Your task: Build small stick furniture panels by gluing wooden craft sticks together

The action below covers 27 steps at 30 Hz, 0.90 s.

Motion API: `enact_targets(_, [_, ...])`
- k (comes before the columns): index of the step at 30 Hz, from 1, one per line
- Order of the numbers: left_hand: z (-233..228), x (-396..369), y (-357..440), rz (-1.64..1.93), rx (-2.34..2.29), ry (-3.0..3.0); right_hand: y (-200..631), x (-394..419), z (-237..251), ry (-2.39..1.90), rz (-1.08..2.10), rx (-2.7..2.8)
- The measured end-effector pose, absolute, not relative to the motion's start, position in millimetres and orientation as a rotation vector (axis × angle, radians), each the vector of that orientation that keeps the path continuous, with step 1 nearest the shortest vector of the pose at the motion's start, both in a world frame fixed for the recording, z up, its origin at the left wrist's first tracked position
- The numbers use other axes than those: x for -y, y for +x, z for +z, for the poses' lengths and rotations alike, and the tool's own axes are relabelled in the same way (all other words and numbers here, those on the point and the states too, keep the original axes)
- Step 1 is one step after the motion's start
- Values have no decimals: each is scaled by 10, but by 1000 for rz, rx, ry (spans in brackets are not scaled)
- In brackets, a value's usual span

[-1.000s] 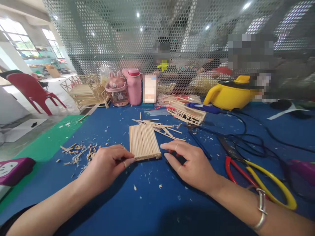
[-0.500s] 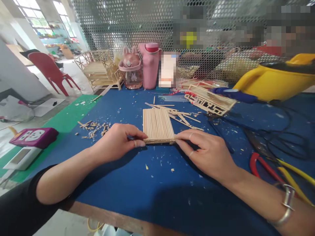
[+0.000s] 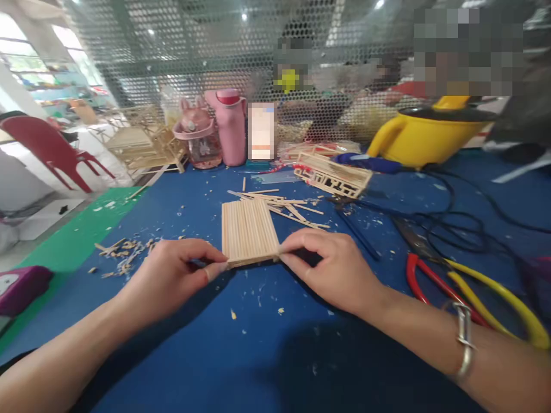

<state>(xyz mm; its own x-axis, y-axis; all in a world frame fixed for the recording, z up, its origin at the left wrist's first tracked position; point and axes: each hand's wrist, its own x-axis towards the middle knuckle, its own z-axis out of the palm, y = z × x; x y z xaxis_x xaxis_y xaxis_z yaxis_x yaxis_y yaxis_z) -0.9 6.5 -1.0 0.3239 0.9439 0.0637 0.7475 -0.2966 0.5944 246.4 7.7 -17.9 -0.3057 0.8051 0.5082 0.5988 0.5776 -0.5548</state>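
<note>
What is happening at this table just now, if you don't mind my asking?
A person is holding a flat panel of wooden sticks on the blue table, the left hand pinching its near left corner and the right hand its near right corner. Loose sticks lie just behind it. Pliers with red and yellow handles rest to the right.
</note>
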Motion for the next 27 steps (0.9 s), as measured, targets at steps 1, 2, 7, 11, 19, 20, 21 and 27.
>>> enact_targets(1, [-15, -66, -9, 552, -1505, 2136, 2463, -77, -181, -1170, 439, 1969])
enact_targets(2, [-20, -71, -10, 549, -1530, 2132, 2462, -79, -184, -1205, 539, 1917])
enact_targets(7, [-7, -122, -53, 477, -1601, 2148, 2429, -94, -210, -1190, 887, 1795])
enact_targets(11, [37, -146, -109, 473, -1691, 2145, 2401, -99, -242, -1179, 938, 1818])
enact_targets(19, [9, -171, -139, 459, -1692, 2133, 2479, -56, -223, -1251, 611, 1904])
enact_targets(20, [9, -175, -142, 461, -1683, 2144, 2477, -50, -218, -1234, 603, 1912])
enact_targets(21, [9, -178, -144, 464, -1676, 2154, 2470, -46, -215, -1208, 602, 1926])
enact_targets(27, [25, -175, -117, 468, -1701, 2173, 2423, -61, -238, -1098, 629, 1994])
